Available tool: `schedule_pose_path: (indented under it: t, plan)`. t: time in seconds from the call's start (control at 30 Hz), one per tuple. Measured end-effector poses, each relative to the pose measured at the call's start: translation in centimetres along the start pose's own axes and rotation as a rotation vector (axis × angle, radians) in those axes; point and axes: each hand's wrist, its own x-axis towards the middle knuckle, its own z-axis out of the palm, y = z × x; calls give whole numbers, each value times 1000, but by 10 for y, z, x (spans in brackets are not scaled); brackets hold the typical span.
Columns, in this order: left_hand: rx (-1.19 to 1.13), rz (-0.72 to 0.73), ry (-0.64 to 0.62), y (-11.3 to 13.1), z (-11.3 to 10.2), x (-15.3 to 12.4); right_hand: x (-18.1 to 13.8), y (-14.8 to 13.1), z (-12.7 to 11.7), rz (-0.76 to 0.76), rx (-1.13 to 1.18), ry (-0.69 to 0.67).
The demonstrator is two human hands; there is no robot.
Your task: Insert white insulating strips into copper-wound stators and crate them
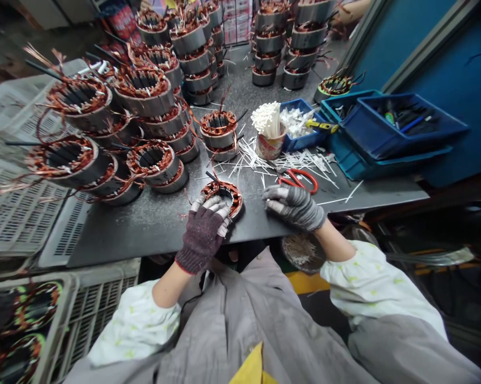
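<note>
My left hand (203,226), in a dark maroon knit glove with pale fingertips, grips the near left side of a motor stator (235,200). This stator lies on the dark table near its front edge, copper windings upward, and my fingers cover part of its rim. To its right, my right hand (294,205) in a grey glove rests low over the tabletop, apart from the stator. Its fingers are curled together, and whatever they may hold is hidden. Just behind that hand lie red-handled scissors (304,178).
Stacked stators (156,160) crowd the left and back. A cup (270,145) of white sticks stands amid loose white strips (248,154). Blue bins (376,133) sit at right, a yellow-handled cutter (322,126) beside them. Plastic crates (20,213) flank the table's left; a bowl (302,250) is below its edge.
</note>
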Motion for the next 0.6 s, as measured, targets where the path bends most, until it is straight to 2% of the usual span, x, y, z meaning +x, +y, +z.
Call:
schedule_pose_path:
  t: [0.1,0.13,0.23,0.27,0.3,0.4,0.47,0.6]
  plan:
    - [1,7,26,0,0,1,-4,3,1,59,-49,166]
    - [1,6,31,1,0,1,-5,4,2,68,-54,143]
    - [-4,-4,26,1,1,1,-5,8,11,96,-29,-61]
    - [-7,-3,30,1,1,1,-5,9,14,104,-19,-82]
    - [-9,3,38,2,1,1,-6,9,16,108,-19,-43]
    - [-14,20,60,3,1,1,-10,-1,14,27,-75,267]
    - [-20,5,44,4,0,1,-16,-17,8,-64,-108,353]
    - [-23,-32,-29,4,-4,1,-37,-56,2,-183,2,110]
